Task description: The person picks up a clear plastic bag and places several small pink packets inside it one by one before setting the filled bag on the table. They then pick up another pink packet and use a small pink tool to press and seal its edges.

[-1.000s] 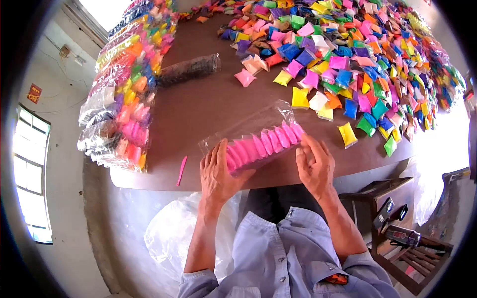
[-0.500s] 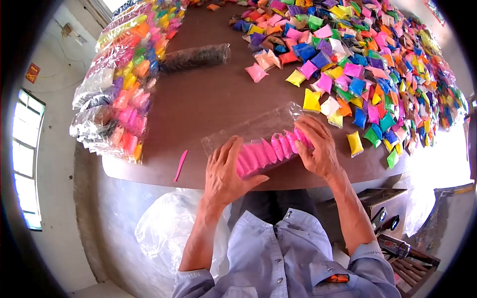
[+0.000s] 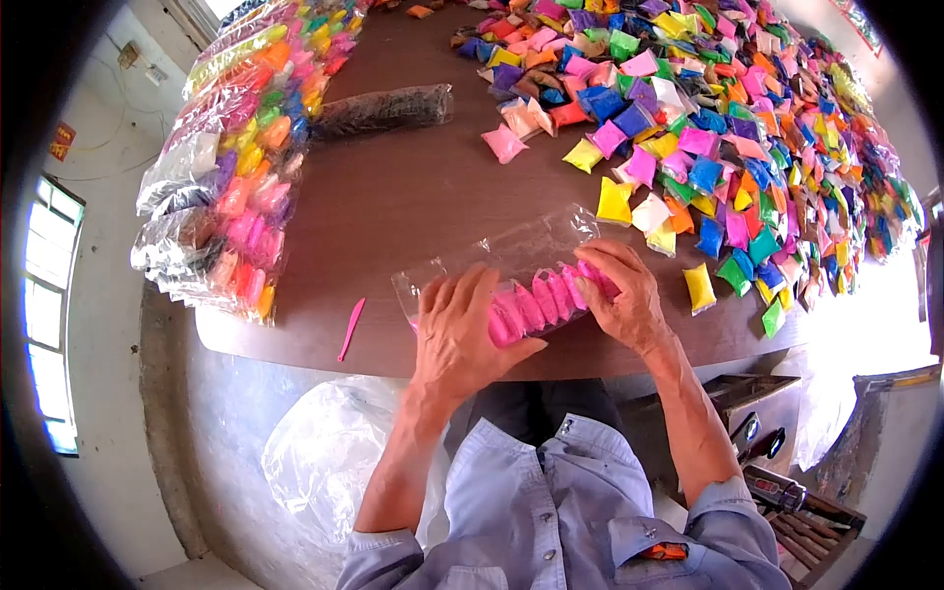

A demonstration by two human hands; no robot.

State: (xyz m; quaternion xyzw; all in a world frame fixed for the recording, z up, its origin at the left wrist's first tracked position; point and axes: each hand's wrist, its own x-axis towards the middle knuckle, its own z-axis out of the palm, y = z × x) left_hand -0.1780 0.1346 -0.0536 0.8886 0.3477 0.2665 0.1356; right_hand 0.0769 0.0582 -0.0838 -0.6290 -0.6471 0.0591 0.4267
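A clear plastic bag (image 3: 531,239) lies at the table's near edge, with several pink packets (image 3: 539,303) lined up in a row inside. My left hand (image 3: 454,329) is curved over the left end of the row, thumb stretched along the near side. At the other end, my right hand (image 3: 625,295) grips the bag, its thumb against the last pink packets. The bag's loose flat part spreads away from me, beyond the packets. A pink plastic knife (image 3: 351,329) rests on the table left of my left hand.
Loose colourful packets (image 3: 688,147) are heaped across the table's right side. Filled clear bags (image 3: 231,177) are stacked along the left, and a bag of dark packets (image 3: 383,110) lies beside them. Below the table edge is a large clear plastic sack (image 3: 329,447); a drawer (image 3: 762,418) stands at right.
My left hand has shifted slightly right along the row, pressing the pink packets closer together. The right hand stays on its end with little movement.
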